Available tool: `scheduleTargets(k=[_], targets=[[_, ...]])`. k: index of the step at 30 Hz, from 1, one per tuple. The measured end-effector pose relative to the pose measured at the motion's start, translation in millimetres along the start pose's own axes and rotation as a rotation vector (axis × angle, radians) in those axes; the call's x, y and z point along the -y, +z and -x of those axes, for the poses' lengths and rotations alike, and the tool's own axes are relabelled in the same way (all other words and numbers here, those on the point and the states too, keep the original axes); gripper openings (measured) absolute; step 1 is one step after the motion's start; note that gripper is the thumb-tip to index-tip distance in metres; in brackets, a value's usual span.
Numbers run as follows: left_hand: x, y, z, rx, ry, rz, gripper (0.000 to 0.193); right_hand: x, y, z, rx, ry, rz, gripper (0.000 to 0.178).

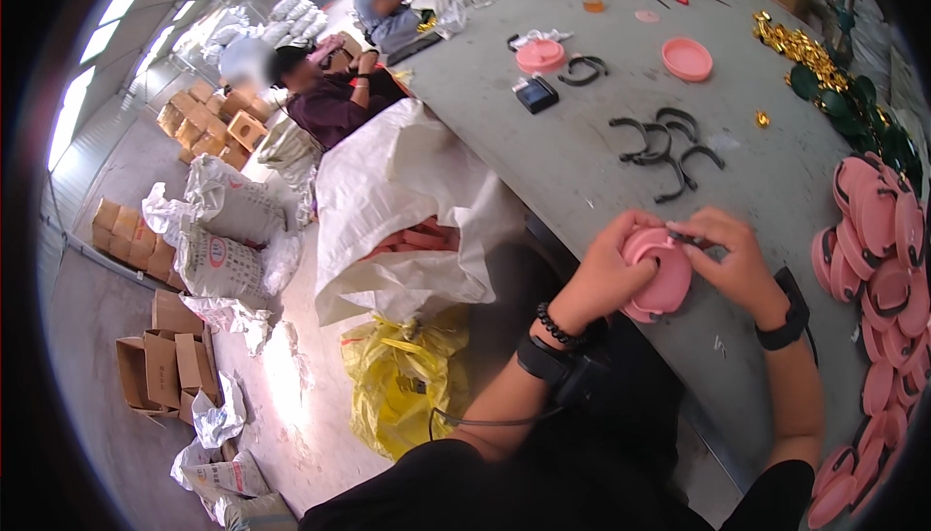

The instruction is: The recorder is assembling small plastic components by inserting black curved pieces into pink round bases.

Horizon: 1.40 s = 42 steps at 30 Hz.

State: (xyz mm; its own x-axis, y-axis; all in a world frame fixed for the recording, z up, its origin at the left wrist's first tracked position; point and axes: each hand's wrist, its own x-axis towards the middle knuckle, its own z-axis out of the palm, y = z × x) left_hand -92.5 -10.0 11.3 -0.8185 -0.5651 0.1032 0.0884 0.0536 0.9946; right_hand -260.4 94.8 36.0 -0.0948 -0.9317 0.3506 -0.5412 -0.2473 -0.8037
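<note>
My left hand (pixel 613 267) is closed round a round pink plastic lid (pixel 667 290), its thumb lying across the lid's face. Between the thumb and fingers of my right hand (pixel 734 257) is a dark curved handle (pixel 687 239), pressed at the lid's upper edge. Whether the handle's end sits in the lid I cannot tell, as fingers cover part of it. Just beyond my hands, several loose black curved handles (pixel 662 150) lie in a cluster on the grey table (pixel 572 187). To my right is a long heap of pink lids (pixel 878 216), some with dark handles on them.
Farther up the table are a pink ring-shaped piece (pixel 687 60), a small black box (pixel 536 95) and gold pieces (pixel 805 51). Left of the table stand a white sack (pixel 388 182) of pink parts and a yellow bag (pixel 402 386). Two people sit along the table's far left side.
</note>
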Motion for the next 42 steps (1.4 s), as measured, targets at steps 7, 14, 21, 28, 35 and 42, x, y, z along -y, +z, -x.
scheduleTargets(k=[7,14,21,28,35,42], targets=[[-6,1,-3,0.011,-0.028,-0.036,0.038,-5,7,2,-0.056,-0.017,-0.084,0.029],[-8,1,-5,0.005,-0.04,-0.021,0.037,0,10,2,-0.049,0.123,-0.194,0.027],[-11,2,-5,-0.014,-0.068,0.038,0.035,0,14,2,-0.054,0.055,-0.203,0.025],[-10,4,-6,-0.011,-0.043,0.023,0.037,11,12,0,-0.133,-0.056,0.067,0.022],[-12,8,-4,-0.038,-0.027,-0.104,0.038,9,9,-1,-0.191,-0.167,0.323,0.016],[-9,9,-1,-0.082,-0.005,-0.141,0.038,12,10,-1,-0.156,-0.179,0.387,0.016]])
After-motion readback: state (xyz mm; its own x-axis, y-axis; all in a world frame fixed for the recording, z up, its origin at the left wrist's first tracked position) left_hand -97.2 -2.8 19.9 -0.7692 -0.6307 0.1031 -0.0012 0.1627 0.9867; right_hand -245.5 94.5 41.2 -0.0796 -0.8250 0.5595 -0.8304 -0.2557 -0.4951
